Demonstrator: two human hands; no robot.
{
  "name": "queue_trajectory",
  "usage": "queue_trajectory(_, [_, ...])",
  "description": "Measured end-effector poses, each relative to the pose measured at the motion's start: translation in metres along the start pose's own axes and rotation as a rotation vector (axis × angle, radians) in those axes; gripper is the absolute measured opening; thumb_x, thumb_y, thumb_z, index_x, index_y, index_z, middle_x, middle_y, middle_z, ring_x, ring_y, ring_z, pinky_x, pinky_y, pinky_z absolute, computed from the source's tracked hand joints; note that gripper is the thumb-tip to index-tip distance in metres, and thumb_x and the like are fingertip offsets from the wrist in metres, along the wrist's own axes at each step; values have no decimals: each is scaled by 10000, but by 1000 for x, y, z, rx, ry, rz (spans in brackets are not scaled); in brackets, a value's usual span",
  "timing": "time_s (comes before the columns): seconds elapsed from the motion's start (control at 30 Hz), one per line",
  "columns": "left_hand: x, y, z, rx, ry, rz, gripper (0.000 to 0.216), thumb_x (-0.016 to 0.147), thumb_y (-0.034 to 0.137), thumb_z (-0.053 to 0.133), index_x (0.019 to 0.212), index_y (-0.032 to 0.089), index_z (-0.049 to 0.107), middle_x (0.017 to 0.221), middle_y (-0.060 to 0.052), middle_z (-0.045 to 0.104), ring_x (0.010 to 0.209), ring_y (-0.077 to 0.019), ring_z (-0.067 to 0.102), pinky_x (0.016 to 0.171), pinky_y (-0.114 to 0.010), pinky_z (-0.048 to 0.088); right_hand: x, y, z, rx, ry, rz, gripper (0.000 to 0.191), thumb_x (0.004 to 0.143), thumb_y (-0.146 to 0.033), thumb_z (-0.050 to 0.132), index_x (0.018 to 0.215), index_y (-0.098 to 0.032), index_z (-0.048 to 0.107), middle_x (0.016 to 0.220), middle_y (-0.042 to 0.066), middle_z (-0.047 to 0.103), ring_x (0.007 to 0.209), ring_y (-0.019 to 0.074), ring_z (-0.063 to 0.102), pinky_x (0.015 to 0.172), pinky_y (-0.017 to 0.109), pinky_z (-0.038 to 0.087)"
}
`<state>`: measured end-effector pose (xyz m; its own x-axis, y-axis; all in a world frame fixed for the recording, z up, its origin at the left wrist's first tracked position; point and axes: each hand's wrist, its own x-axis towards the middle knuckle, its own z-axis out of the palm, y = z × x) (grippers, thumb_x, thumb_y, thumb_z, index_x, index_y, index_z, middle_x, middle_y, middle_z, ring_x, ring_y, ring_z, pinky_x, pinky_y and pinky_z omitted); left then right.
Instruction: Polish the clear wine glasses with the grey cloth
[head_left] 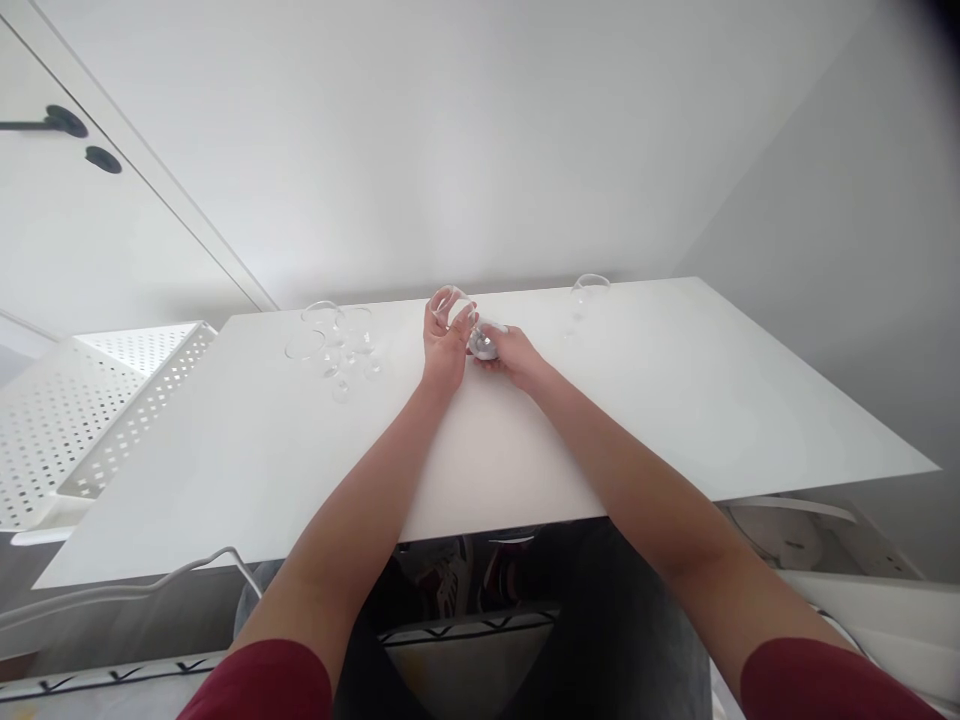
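A clear stemmed glass (454,309) is held tilted between my hands above the far middle of the white table (495,470). Around its bowl are the curled fingers of my left hand (447,345). My right hand (514,352) grips the foot end, with the thumb on top and fingers below. Something white, perhaps a cloth, shows beside the right thumb; I cannot make it out clearly. To the left stands a cluster of several clear stemmed glasses (324,345), close together. Another clear stemmed glass (591,290) stands apart at the back right.
The table's back edge runs along a pale wall (420,150). A white perforated rack (82,430) is at the left, below a door with a dark handle (64,122). A white cable (150,585) loops near the front left corner. My legs are under the front edge.
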<state>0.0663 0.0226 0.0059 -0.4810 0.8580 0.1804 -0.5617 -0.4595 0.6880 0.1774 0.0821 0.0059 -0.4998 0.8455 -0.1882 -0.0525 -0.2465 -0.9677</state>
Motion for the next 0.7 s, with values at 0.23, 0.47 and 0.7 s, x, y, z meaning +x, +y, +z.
queue_trajectory(0.23, [-2,2,1,4,7,-19,533,765,310,921,1238,335,676,1572,-49,532,1452,-294,570,1197,-432,479,2,0,-8,-492,326,-104,334,870,-432,674,636,-226,555,646,25,620,538,151,500,494,287,378])
queue_trajectory(0.47, [-1,2,0,108,24,46,481,779,320,905,1222,326,715,1540,-53,579,1427,-293,570,1158,-405,477,-1,-3,-13,-758,429,-532,75,765,-221,615,833,-215,644,900,60,684,789,221,585,702,342,459])
queue_trajectory(0.7, [-1,3,-5,183,108,87,573,740,328,929,1267,360,709,1515,-13,610,1425,-263,554,1168,-383,464,-19,-10,0,-946,71,-406,111,743,-206,703,838,-233,753,917,50,683,745,210,613,668,332,456])
